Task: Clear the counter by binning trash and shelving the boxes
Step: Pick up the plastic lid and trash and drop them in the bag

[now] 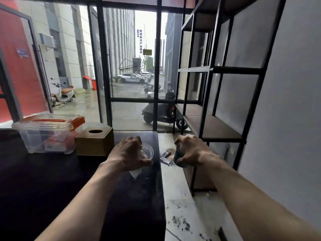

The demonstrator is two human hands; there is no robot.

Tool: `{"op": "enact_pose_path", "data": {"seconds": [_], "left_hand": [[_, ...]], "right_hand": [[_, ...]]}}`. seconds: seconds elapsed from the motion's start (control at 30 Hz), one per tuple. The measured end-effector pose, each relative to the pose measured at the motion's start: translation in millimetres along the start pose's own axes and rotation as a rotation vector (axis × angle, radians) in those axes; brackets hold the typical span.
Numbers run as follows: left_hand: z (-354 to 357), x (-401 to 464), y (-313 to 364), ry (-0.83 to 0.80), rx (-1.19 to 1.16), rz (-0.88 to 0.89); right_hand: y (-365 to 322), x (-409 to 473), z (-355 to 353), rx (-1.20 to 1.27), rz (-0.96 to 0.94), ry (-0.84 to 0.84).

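My left hand [129,152] is closed over a clear plastic cup [148,151] at the right end of the dark counter [52,180]. My right hand [190,151] is past the counter's edge, gripping a small dark can-like object [179,158] over the floor. Something grey and crumpled [165,156] lies between the two hands, below them. On the counter to the left stand a wooden tissue box [94,141] and a clear plastic storage box [46,133] with orange latches and packets inside.
A black metal shelf unit [213,129] with brown boards stands at the right against a grey wall. The pale tiled floor [184,206] beside the counter carries dark debris. Glass panes ahead look onto a street with scooters and cars.
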State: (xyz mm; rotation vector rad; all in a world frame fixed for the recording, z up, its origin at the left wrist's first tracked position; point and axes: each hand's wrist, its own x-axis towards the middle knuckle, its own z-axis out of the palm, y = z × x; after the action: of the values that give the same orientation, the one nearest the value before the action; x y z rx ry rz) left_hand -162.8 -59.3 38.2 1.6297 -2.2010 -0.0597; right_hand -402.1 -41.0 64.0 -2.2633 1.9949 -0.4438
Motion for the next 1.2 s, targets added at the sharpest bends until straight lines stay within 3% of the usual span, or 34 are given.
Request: {"op": "enact_pose_path", "data": {"seconds": [0.17,0.63,0.87,1.2], "left_hand": [[38.0,15.9,51.4,-0.01,-0.03,0.031],[164.1,73.6,184.3,-0.074,-0.033,-0.135],[243.4,59.8,158.6,-0.157,-0.093,-0.276],[399.3,23.9,68.0,-0.198,-0.129,-0.496]], "right_hand": [[51.6,-10.2,3.9,-0.032,0.055,-0.038],[238.6,28.6,34.3,-0.017,-0.023,-0.132],[254.6,50.1,116.9,0.01,-0.045,-0.255],[267.5,55.5,308.5,0.053,-0.052,-0.391]]}}
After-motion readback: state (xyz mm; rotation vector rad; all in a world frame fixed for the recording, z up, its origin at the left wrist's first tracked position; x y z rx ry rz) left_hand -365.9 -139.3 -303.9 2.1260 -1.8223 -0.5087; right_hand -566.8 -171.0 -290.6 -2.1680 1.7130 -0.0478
